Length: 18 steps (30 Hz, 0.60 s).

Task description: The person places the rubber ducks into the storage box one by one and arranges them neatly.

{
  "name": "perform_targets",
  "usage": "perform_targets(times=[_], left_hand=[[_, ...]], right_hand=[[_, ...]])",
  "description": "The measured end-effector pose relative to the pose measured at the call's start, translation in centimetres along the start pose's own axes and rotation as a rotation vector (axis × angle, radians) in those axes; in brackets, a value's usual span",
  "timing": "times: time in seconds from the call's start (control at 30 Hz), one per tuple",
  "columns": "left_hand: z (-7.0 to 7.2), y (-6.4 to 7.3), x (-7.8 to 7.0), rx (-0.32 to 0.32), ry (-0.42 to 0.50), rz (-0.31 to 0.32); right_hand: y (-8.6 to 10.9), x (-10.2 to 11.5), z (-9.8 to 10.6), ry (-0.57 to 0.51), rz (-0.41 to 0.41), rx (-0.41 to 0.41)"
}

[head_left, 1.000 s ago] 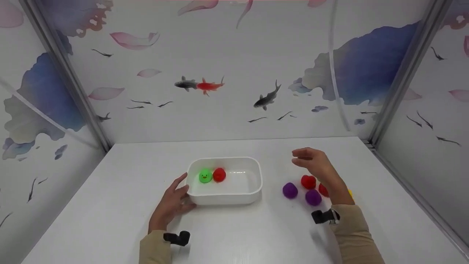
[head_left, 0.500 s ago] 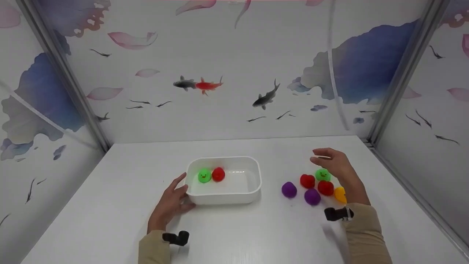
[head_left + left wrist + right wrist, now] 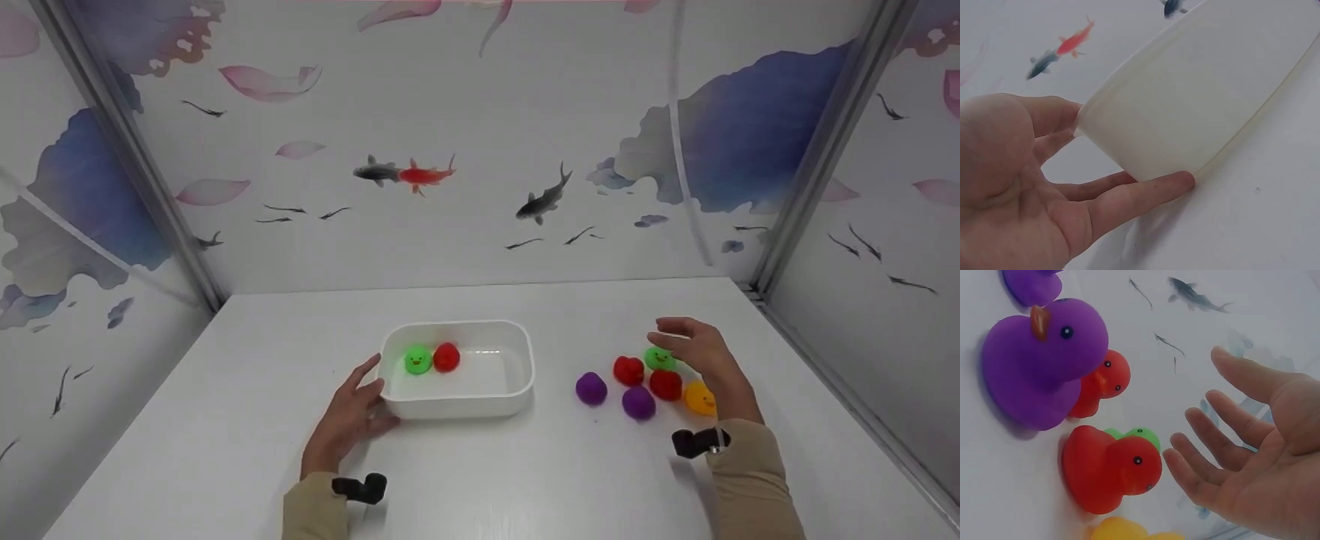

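A white plastic box (image 3: 461, 407) stands left of centre on the table, with a green duck (image 3: 418, 360) and a red duck (image 3: 447, 358) inside. My left hand (image 3: 346, 412) grips its left end, fingers at the rim and along the lower wall (image 3: 1145, 129). On the right, a loose group holds two purple ducks (image 3: 591, 388), two red ducks (image 3: 666, 385), a green duck (image 3: 660, 360) and a yellow duck (image 3: 699, 398). My right hand (image 3: 701, 356) hovers over the group's far right side, palm bare; in the right wrist view its fingertips are near a red duck (image 3: 1112, 469).
The white table (image 3: 480, 480) ends at a back wall (image 3: 450, 247) printed with fish and petals. Side walls with metal corner posts (image 3: 832, 150) rise left and right. Each wrist carries a small black camera (image 3: 360, 489) over a tan sleeve.
My right hand has moved right and slightly lower, uncovering the green and yellow ducks beneath it. My left hand and the box have stayed in place.
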<state>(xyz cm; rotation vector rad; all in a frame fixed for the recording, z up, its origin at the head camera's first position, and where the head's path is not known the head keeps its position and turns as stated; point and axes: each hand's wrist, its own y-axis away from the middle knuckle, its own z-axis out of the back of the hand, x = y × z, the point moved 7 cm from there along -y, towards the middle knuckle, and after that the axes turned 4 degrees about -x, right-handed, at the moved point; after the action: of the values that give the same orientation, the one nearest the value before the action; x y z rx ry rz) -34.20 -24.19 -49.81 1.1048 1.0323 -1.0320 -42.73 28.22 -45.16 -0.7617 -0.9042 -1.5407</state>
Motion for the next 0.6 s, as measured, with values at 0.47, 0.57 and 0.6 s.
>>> perform_targets(times=[0.47, 0.57, 0.6], left_hand=[[0.0, 0.0, -0.1, 0.013, 0.041, 0.002], [-0.1, 0.1, -0.1, 0.017, 0.024, 0.004], [-0.2, 0.2, -0.1, 0.018, 0.023, 0.005]], right_hand=[[-0.9, -2.8, 0.8, 0.008, -0.055, -0.050], [-1.2, -3.5, 0.7, 0.005, -0.072, -0.046], [-1.2, -3.7, 0.6, 0.003, -0.077, -0.044]])
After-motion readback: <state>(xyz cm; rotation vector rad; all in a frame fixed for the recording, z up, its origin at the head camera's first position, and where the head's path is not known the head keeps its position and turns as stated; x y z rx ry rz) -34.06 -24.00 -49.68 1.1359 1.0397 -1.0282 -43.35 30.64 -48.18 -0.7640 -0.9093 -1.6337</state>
